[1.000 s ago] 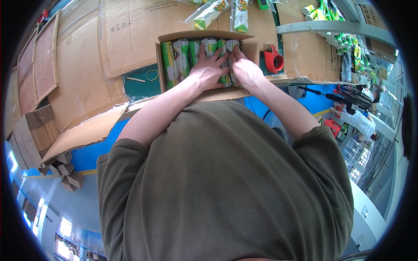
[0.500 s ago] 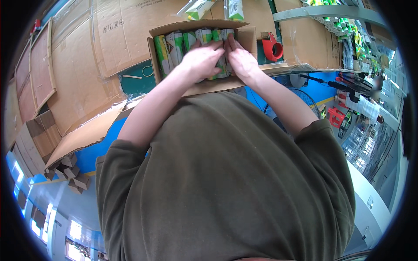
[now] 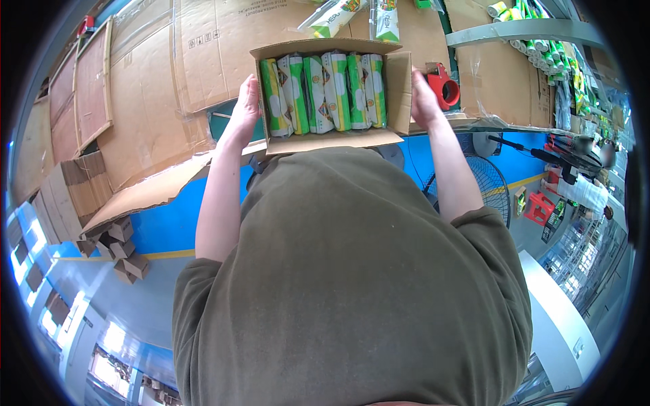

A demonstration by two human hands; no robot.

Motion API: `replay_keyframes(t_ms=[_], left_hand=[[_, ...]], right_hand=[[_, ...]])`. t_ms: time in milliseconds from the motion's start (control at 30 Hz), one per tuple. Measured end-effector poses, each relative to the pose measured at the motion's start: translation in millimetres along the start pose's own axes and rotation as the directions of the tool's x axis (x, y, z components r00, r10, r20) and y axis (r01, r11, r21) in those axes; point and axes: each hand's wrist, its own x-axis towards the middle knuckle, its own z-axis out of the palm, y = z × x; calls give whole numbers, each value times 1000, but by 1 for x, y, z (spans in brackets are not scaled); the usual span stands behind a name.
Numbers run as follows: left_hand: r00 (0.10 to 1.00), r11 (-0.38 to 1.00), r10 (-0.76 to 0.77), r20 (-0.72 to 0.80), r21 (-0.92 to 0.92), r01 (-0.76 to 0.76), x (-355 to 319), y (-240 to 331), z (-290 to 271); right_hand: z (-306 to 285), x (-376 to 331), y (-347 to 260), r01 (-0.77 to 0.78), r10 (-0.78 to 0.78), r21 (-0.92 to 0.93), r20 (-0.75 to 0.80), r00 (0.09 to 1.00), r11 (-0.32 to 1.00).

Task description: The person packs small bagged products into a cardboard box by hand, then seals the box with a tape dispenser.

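An open cardboard box [image 3: 332, 143] stands in front of my body with its flaps spread. Several green-and-white rolls in clear plastic wrap [image 3: 326, 93] fill it upright, side by side in a row. My left hand [image 3: 247, 107] lies along the outside of the box's left wall. On the other side my right hand [image 3: 424, 103] holds the right end, beside the raised right flap. The box is gripped between the two hands, whose fingers are partly hidden by its walls.
A red tape dispenser [image 3: 443, 88] stands just beyond my right hand. Two more wrapped rolls [image 3: 338, 15] lie behind the box on cardboard sheets [image 3: 223, 47]. A grey metal rail [image 3: 521, 30] crosses at the right, near a pile of rolls. A black fan [image 3: 484, 186] stands below.
Both hands have left the rolls inside the box and moved outward to its left and right sides. The rolls now show fully. The view has shifted slightly.
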Motion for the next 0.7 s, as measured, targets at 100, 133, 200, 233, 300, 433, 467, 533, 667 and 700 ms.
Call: replay_keyframes(t_ms=[100, 133, 200, 233, 300, 433, 467, 533, 667, 700], left_hand=[[967, 968, 246, 67, -73, -241, 38, -27, 5], [978, 979, 203, 50, -21, -202, 44, -20, 11], [975, 975, 222, -8, -24, -222, 47, -15, 23], [976, 974, 217, -30, -57, -218, 47, -14, 27], [960, 956, 276, -43, -90, -279, 55, -27, 29], [950, 952, 306, -68, 14, -305, 59, -28, 34], [949, 952, 307, -65, 19, -307, 57, -27, 36], [790, 812, 566, -237, 326, -484, 51, -30, 41], [492, 508, 855, -164, 458, -730, 61, -23, 36], [546, 550, 816, -192, 549, -629, 58, -20, 34]], right_hand=[[6, 7, 10, -404, 402, 85, 39, 915, 911], [-6, 15, 30, -360, 351, 99, 98, 931, 928], [-1, 27, 46, -44, 60, -100, 161, 985, 994], [8, 25, 40, -12, 48, -275, 127, 991, 961], [11, 31, 48, 105, -55, -369, 144, 988, 923], [16, 34, 38, 71, 0, -509, 139, 990, 858], [16, 34, 37, 74, -5, -525, 132, 991, 848], [15, 34, 37, 80, -15, -538, 125, 992, 839], [16, 32, 35, 66, -21, -622, 79, 997, 780], [17, 31, 33, 68, -34, -667, 64, 997, 742]])
